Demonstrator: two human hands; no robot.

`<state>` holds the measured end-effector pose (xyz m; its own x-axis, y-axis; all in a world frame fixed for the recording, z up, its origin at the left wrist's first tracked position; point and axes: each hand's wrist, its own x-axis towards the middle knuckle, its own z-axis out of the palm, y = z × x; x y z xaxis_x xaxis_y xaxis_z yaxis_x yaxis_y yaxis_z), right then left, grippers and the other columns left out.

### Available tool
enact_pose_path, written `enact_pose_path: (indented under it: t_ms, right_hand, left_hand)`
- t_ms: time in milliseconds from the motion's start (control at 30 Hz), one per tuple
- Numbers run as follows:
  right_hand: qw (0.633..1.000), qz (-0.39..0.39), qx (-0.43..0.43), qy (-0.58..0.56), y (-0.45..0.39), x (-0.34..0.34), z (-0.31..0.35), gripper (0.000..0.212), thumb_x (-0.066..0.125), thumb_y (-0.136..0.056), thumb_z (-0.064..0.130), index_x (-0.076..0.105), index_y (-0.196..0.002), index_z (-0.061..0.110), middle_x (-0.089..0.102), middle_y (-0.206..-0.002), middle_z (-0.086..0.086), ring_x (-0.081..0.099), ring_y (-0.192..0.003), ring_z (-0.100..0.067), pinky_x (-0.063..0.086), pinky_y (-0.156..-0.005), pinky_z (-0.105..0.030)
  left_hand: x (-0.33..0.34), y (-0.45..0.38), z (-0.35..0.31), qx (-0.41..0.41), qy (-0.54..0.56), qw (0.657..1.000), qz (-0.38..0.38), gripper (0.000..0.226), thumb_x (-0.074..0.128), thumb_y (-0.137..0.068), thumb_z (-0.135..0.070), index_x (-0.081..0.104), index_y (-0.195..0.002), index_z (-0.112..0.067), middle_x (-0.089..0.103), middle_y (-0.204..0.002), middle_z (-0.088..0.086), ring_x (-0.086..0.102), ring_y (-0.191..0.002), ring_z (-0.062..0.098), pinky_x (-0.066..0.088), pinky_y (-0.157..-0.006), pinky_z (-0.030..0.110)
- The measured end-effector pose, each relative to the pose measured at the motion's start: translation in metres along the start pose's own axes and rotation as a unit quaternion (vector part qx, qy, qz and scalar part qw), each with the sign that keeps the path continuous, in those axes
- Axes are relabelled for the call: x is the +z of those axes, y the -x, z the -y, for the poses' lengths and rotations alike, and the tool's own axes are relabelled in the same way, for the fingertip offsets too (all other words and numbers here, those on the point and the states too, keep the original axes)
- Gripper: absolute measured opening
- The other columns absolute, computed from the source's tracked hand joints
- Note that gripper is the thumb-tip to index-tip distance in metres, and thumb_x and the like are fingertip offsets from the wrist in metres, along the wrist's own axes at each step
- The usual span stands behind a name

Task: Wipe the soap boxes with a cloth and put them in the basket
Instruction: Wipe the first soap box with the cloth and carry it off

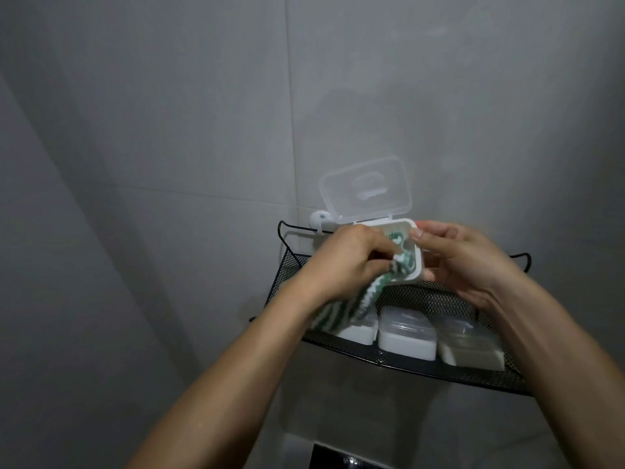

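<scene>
A white soap box [414, 278] with its clear lid [367, 190] flipped up is held above the black mesh basket [422, 368]. My right hand [463, 262] grips the box by its right side. My left hand [345, 262] pinches a green-and-white striped cloth [341, 309] and pushes it inside the open box. The cloth's loose end hangs down over the basket's left part. Three closed soap boxes lie side by side in the basket: one on the left [358, 331] partly under the cloth, one in the middle [406, 336], one on the right [473, 350].
The basket hangs on a grey tiled wall [169, 130] from a white hook [319, 220] at its back rim. A dark fixture [341, 460] shows at the bottom edge below the basket.
</scene>
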<state>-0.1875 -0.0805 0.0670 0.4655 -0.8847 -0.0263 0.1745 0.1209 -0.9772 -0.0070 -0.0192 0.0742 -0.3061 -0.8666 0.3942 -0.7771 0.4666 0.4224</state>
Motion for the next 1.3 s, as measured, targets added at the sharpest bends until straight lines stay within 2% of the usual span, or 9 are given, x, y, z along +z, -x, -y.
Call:
enact_pose_path:
  t_ms: [200,300,467,533,700,833,1033,1167,1300]
  right_hand:
    - [0.99,-0.112,0.012,0.086,-0.004,-0.016,0.003,0.015,0.061,-0.094,0.007,0.065,-0.083,0.016,0.069,-0.071,-0.003,0.065,-0.054,-0.015,0.056,-0.045,-0.028]
    - [0.982,-0.139,0.019,0.126,-0.009,-0.023,0.005,0.012,0.064,-0.092,0.01,0.065,-0.082,0.017,0.064,-0.074,-0.006,0.061,-0.059,-0.017,0.053,-0.054,-0.029]
    - [0.978,-0.14,0.017,0.154,-0.015,-0.02,0.012,0.008,0.067,-0.088,0.017,0.072,-0.082,0.016,0.069,-0.077,-0.007,0.064,-0.065,-0.023,0.051,-0.062,-0.031]
    - [0.978,-0.123,0.013,0.169,-0.018,-0.016,0.016,0.01,0.068,-0.088,0.021,0.074,-0.08,0.018,0.07,-0.076,-0.006,0.065,-0.064,-0.022,0.053,-0.062,-0.031]
    - [0.976,-0.06,0.014,0.21,-0.019,-0.009,0.022,0.006,0.073,-0.085,0.023,0.074,-0.083,0.018,0.067,-0.074,-0.002,0.063,-0.061,-0.014,0.049,-0.06,-0.029]
    - [0.973,-0.045,0.014,0.228,-0.022,-0.005,0.023,0.017,0.073,-0.086,0.027,0.07,-0.073,0.017,0.064,-0.065,0.001,0.058,-0.053,-0.012,0.042,-0.051,-0.022]
    - [0.979,-0.07,0.015,0.191,-0.02,-0.008,0.025,0.026,0.073,-0.083,0.042,0.068,-0.082,0.017,0.068,-0.062,0.005,0.061,-0.047,-0.007,0.042,-0.041,-0.014]
    - [0.988,-0.104,0.008,0.11,-0.013,-0.016,0.019,0.05,0.076,-0.068,0.047,0.067,-0.103,0.013,0.074,-0.091,-0.009,0.073,-0.074,-0.021,0.061,-0.065,-0.036]
    - [0.994,-0.104,0.044,0.006,-0.008,-0.017,0.002,0.039,0.072,-0.086,0.025,0.058,-0.116,0.005,0.071,-0.109,-0.026,0.073,-0.095,-0.037,0.062,-0.077,-0.045]
  left_hand:
    - [-0.011,0.026,0.031,-0.043,-0.162,0.982,0.081,0.008,0.066,-0.084,-0.012,0.073,-0.084,-0.014,0.069,-0.086,0.001,0.063,-0.083,0.019,0.049,-0.079,0.039]
    - [-0.017,0.038,0.037,-0.082,-0.146,0.981,0.102,0.007,0.072,-0.083,-0.019,0.076,-0.087,-0.022,0.072,-0.085,-0.009,0.063,-0.079,0.009,0.053,-0.079,0.037]
    - [-0.042,0.026,0.036,-0.112,-0.065,0.983,-0.128,0.01,0.076,-0.08,-0.028,0.07,-0.078,-0.021,0.067,-0.072,-0.009,0.062,-0.068,0.008,0.054,-0.07,0.036]
    - [-0.049,0.015,0.036,-0.112,-0.082,0.973,-0.183,0.015,0.075,-0.082,-0.03,0.069,-0.093,-0.021,0.066,-0.084,-0.006,0.058,-0.071,0.011,0.052,-0.074,0.036]
    - [-0.05,-0.007,0.035,-0.117,-0.139,0.977,-0.117,0.05,0.063,-0.091,-0.044,0.053,-0.138,-0.027,0.058,-0.122,0.004,0.058,-0.111,0.02,0.046,-0.093,0.036]
    - [-0.049,-0.018,0.033,-0.137,-0.14,0.977,-0.08,0.027,0.055,-0.098,-0.035,0.07,-0.115,-0.022,0.072,-0.104,0.002,0.063,-0.101,0.023,0.05,-0.086,0.038]
    - [-0.041,-0.008,0.044,-0.186,-0.033,0.974,-0.121,0.026,0.06,-0.095,-0.029,0.073,-0.082,-0.011,0.071,-0.067,0.001,0.057,-0.051,0.009,0.05,-0.063,0.031]
    - [-0.028,0.011,0.048,-0.306,0.247,0.897,-0.199,0.023,0.058,-0.097,-0.019,0.069,-0.083,-0.004,0.064,-0.063,0.016,0.053,-0.039,0.016,0.041,-0.041,0.023]
    - [-0.012,0.027,0.039,-0.369,0.483,0.772,-0.186,0.012,0.053,-0.099,-0.01,0.062,-0.095,-0.002,0.065,-0.057,0.008,0.058,-0.043,0.017,0.049,-0.041,0.025]
